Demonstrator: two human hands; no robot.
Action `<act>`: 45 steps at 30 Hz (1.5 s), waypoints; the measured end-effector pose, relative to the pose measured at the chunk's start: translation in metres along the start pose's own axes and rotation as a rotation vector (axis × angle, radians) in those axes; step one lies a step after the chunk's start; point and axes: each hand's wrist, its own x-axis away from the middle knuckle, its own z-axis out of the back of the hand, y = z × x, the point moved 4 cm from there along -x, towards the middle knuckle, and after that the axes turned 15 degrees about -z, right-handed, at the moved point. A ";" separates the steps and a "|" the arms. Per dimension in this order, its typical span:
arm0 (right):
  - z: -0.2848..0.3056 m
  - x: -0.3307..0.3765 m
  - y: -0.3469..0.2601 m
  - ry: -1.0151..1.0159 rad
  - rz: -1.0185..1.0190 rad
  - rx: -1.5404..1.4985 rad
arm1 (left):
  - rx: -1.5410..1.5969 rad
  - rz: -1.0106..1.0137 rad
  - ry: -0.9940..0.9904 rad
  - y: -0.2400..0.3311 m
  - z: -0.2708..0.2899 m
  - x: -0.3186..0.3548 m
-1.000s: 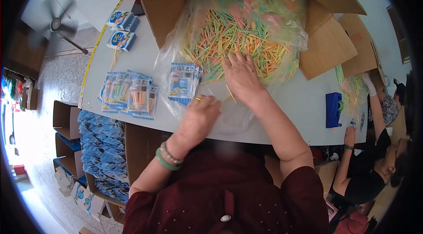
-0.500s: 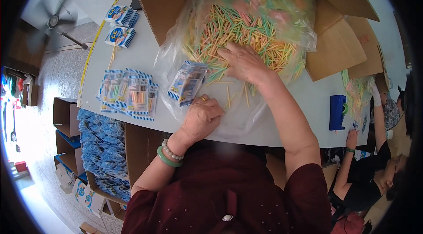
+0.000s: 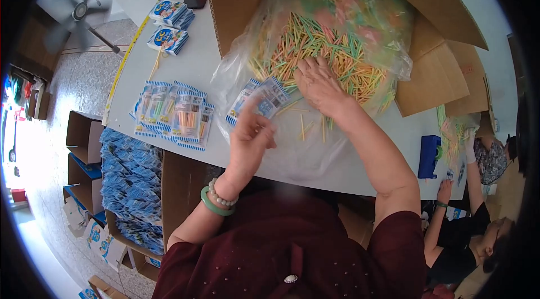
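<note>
A heap of thin pastel sticks (image 3: 306,37), yellow, green and pink, fills a clear plastic bag (image 3: 228,77) inside an open cardboard box (image 3: 236,3). My right hand (image 3: 322,85) lies palm down on the near edge of the heap, fingers spread over the sticks; its fingertips are partly hidden. Above the near part of the bag, my left hand (image 3: 251,138) is raised with its index finger stretched out, smeared by motion, and the others loosely bent. Nothing shows in it. Just beyond it lie blue-and-white flat packets (image 3: 275,96). A few loose sticks (image 3: 302,127) rest between my hands.
Filled stick packets (image 3: 185,116) are piled at the left, with small printed packs (image 3: 169,39) farther back. Below the table edge stands a carton of blue packets (image 3: 132,186). A blue tape dispenser (image 3: 430,155) and a co-worker (image 3: 469,243) are at the right.
My left hand has lifted off the bag and its index finger has stretched out. The packets near it now lie fanned apart. My right hand stays at the heap, its fingers shifted slightly.
</note>
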 end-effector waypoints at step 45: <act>0.029 0.059 0.025 0.208 -0.811 -1.673 | -0.130 -0.105 0.230 -0.015 0.019 0.013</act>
